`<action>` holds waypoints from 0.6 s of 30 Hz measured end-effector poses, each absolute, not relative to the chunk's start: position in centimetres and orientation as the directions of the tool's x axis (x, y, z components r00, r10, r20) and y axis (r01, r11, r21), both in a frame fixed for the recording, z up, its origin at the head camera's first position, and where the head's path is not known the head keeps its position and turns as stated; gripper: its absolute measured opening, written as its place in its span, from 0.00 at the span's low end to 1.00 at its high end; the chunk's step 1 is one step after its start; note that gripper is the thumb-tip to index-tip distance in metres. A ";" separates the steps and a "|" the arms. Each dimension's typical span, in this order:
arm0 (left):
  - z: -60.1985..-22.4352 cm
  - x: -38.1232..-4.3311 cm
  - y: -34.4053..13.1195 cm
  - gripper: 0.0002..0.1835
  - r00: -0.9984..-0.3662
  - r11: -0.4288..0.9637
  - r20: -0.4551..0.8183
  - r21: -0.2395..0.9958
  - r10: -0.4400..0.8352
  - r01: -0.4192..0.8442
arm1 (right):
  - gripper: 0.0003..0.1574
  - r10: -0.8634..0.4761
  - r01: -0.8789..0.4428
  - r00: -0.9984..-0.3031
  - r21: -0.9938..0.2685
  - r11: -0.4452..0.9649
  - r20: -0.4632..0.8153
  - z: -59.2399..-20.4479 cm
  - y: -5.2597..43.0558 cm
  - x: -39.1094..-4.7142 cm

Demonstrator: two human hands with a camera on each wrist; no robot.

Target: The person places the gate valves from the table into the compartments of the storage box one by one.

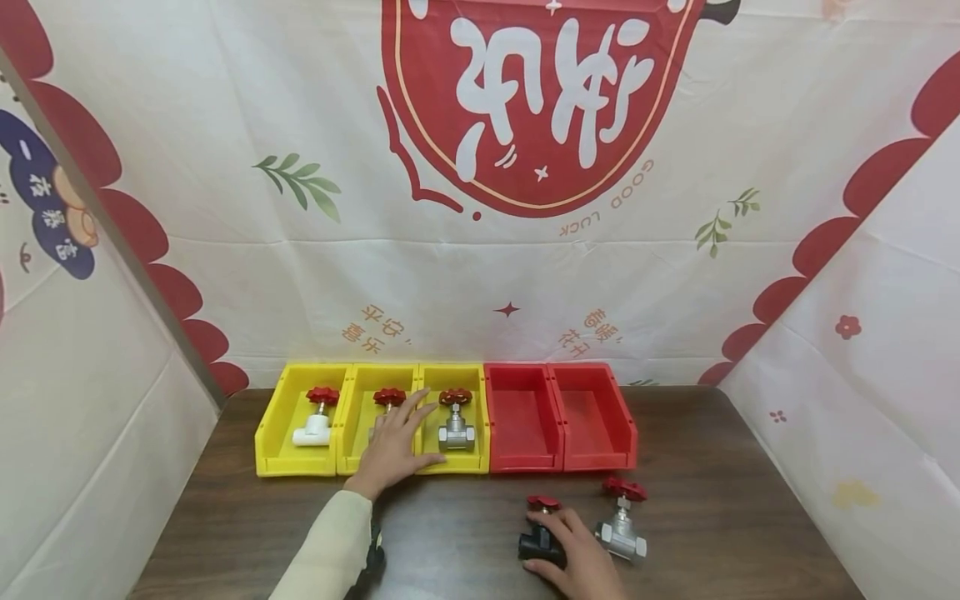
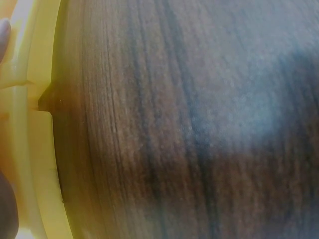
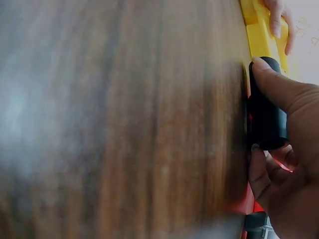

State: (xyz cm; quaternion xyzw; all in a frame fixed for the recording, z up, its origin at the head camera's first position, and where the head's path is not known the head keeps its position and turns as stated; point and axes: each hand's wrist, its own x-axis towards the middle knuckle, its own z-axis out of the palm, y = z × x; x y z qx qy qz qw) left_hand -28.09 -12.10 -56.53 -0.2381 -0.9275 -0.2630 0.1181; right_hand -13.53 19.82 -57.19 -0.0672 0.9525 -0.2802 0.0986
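A black valve with a red handwheel [image 1: 538, 546] is on the near side of the table, and my right hand [image 1: 581, 562] grips it. In the right wrist view, thumb and fingers pinch the two ends of its black body [image 3: 266, 109]. My left hand [image 1: 393, 446] reaches over the divider between the middle and right yellow bins, fingers spread and holding nothing. Beneath it the red-wheeled valve [image 1: 389, 397] in the middle bin is partly hidden. Beside its fingertips, a silver metal valve [image 1: 456, 435] stands in the right yellow bin [image 1: 480, 462].
The left yellow bin [image 1: 270, 454] holds a white valve [image 1: 313, 429]. Two red bins [image 1: 527, 461] adjoin the yellow row. Right of my right hand, another silver valve [image 1: 622, 533] stands on the wooden table [image 1: 712, 517]. A printed cloth [image 1: 465, 267] hangs behind the bins.
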 end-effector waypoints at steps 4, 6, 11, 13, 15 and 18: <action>-56.5 -28.1 -12.1 0.48 -0.859 0.752 0.344 0.426 0.380 0.503 | 0.37 -0.194 -0.093 -0.972 -0.542 0.835 -0.133 -57.1 19.7 -13.4; -56.4 -28.1 -12.1 0.48 -0.859 0.755 0.343 0.423 0.379 0.502 | 0.36 -0.199 -0.100 -0.972 -0.543 0.834 -0.128 -57.0 19.7 -13.4; -56.4 -28.0 -12.1 0.48 -0.861 0.754 0.338 0.427 0.379 0.499 | 0.36 -0.194 -0.098 -0.974 -0.545 0.833 -0.121 -57.1 19.7 -13.4; -56.5 -28.0 -12.1 0.48 -0.862 0.753 0.338 0.429 0.379 0.499 | 0.36 -0.192 -0.104 -0.975 -0.541 0.835 -0.110 -57.2 19.7 -13.3; -56.5 -28.0 -12.1 0.48 -0.861 0.754 0.340 0.426 0.378 0.500 | 0.35 -0.193 -0.114 -0.977 -0.536 0.837 -0.093 -57.4 19.7 -13.3; -56.6 -28.0 -12.1 0.47 -0.856 0.750 0.350 0.426 0.380 0.506 | 0.33 -0.198 -0.130 -0.978 -0.529 0.838 -0.073 -57.5 19.8 -13.3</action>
